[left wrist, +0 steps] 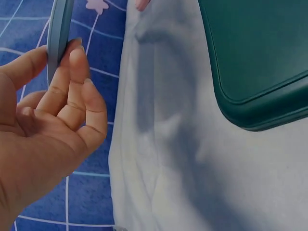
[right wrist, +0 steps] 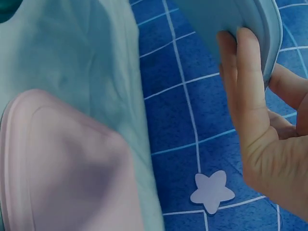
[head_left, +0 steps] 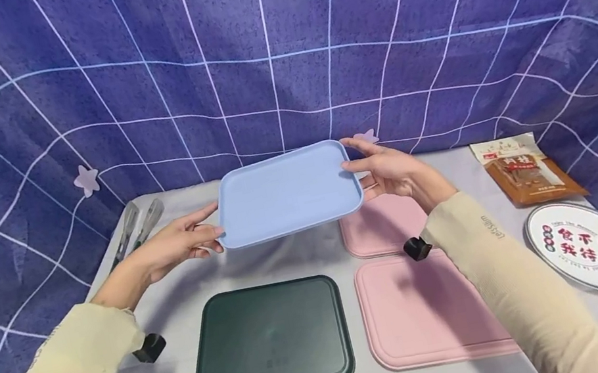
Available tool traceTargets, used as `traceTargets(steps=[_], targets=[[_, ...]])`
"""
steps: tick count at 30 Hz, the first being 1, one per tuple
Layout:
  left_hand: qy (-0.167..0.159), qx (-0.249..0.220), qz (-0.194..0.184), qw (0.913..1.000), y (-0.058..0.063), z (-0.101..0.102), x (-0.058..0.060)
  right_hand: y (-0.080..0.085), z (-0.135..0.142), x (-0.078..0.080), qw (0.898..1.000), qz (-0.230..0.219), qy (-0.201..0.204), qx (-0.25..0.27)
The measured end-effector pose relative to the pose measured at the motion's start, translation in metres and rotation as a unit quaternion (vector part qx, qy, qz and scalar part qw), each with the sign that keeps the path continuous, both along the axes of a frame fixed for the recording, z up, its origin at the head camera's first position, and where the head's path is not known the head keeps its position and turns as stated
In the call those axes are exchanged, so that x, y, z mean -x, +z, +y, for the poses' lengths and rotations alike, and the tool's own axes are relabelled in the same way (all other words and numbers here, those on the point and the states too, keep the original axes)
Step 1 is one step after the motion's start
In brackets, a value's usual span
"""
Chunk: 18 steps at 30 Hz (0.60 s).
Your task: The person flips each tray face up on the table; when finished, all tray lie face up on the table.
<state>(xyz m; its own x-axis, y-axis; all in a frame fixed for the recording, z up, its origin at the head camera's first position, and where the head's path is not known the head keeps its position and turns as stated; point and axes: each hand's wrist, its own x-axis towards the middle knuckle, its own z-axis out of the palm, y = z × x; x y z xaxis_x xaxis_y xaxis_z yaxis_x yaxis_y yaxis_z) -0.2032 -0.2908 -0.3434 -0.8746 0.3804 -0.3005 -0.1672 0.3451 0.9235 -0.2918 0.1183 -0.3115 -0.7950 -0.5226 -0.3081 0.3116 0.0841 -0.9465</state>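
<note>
A light blue rectangular tray [head_left: 288,193] with a low rim is held in the air over the back of the table, tilted so its inside faces the head camera. My left hand [head_left: 179,242] pinches its left end between thumb and fingers. At the opposite end, my right hand [head_left: 388,167] grips the rim, thumb on the inside and fingers behind. Both wrist views show the tray's edge caught between thumb and fingers, the left hand [left wrist: 53,115] and the right hand [right wrist: 269,110] alike. Nothing lies on the tray.
Below lies a dark green tray [head_left: 269,342]. Two pink trays, a front one [head_left: 429,310] and a back one [head_left: 384,225], are right of it. Tongs [head_left: 138,228] lie at the back left. A brown packet [head_left: 531,172] and a white printed plate [head_left: 589,249] sit far right.
</note>
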Motion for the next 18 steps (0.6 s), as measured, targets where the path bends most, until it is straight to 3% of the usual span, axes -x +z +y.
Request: traceTargets(steps=[3, 11, 18], targets=[[0.007, 0.000, -0.013, 0.9999, 0.001, -0.006, 0.001, -0.002, -0.003, 0.002, 1.000, -0.010, 0.010, -0.008], [0.015, 0.012, -0.015, 0.9997, 0.003, -0.019, 0.002, -0.012, -0.004, 0.002, 0.996, -0.033, 0.086, -0.019], [0.006, 0.022, -0.022, 0.9995, -0.001, -0.029, 0.000, -0.027, -0.011, 0.002, 0.994, -0.037, 0.098, -0.041]])
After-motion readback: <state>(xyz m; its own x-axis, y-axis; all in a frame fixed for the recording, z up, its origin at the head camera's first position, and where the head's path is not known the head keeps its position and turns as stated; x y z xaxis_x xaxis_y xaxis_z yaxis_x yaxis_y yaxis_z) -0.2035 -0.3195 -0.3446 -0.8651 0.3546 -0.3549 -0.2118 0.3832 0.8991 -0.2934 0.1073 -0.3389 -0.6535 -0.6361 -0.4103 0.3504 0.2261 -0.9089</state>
